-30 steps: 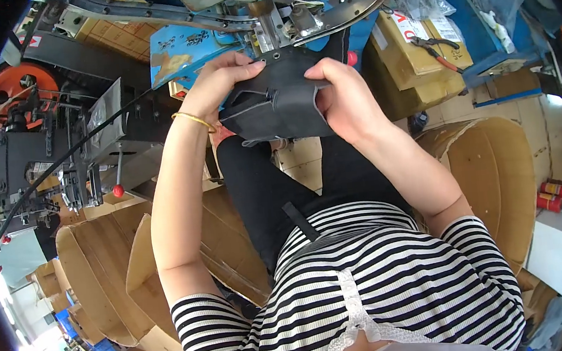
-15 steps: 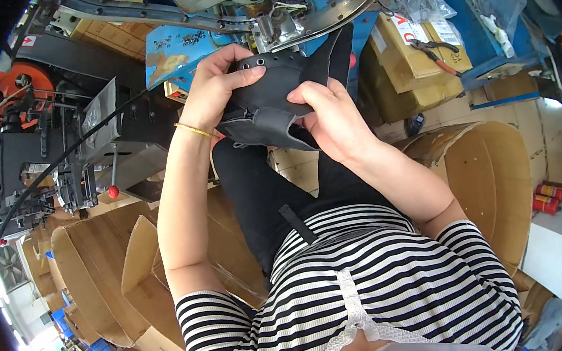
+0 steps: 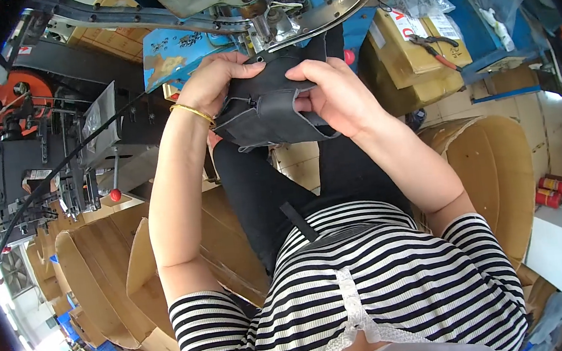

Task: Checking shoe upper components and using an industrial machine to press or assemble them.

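Your left hand [image 3: 221,80] pinches the upper-left edge of the folded black leather-like piece [image 3: 276,122] beside a silvery metal eyelet [image 3: 260,59]; your right hand [image 3: 337,95] grips its right side, fingers inside the fold. The piece sits just before the grey metal machine head [image 3: 270,27], contact unclear. Best keep that edge flat, thumbs clear of the metal. A curved steel rail [image 3: 353,7] crosses beyond; red-and-black pliers [image 3: 425,41] lie rightward on a brown cardboard box [image 3: 405,62].

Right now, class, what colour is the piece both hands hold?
The piece is black, seen in the head view.
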